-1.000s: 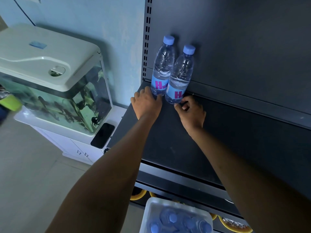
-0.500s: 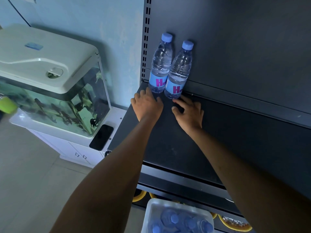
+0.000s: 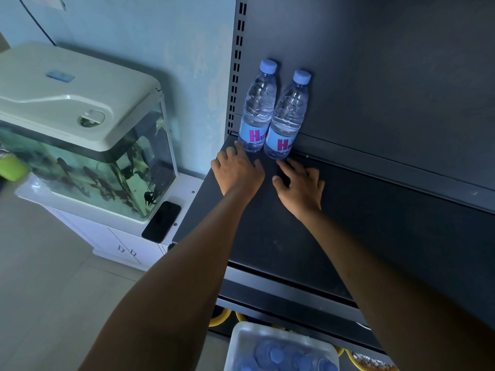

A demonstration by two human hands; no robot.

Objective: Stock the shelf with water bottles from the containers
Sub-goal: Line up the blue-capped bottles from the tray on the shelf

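Fish tank (image 3: 88,156) first, at the far left: a glass box with a pale lid and dark fish inside, standing on a white cabinet (image 3: 120,245). A black phone (image 3: 161,221) lies flat on the cabinet top at the tank's right corner, just beside the end of the dark metal shelf (image 3: 388,236).

Next comes the person's left hand (image 3: 238,172), palm down on the shelf near its left end, fingers loose and holding nothing. The fingertips reach the foot of the left bottle (image 3: 258,111), though I cannot tell whether they touch it. That bottle stands upright in the back left corner of the shelf, blue cap on, blue label with a pink H. The right bottle (image 3: 288,119) stands upright just beside it, with the same cap and label.

Lower down, in front of the shelf unit, a white container (image 3: 241,336) holds more bottles, only their blue caps showing.

The right hand (image 3: 301,187) lies palm down with its fingers spread wide, empty. Its forefinger points at the right bottle's base and stops just short of it.
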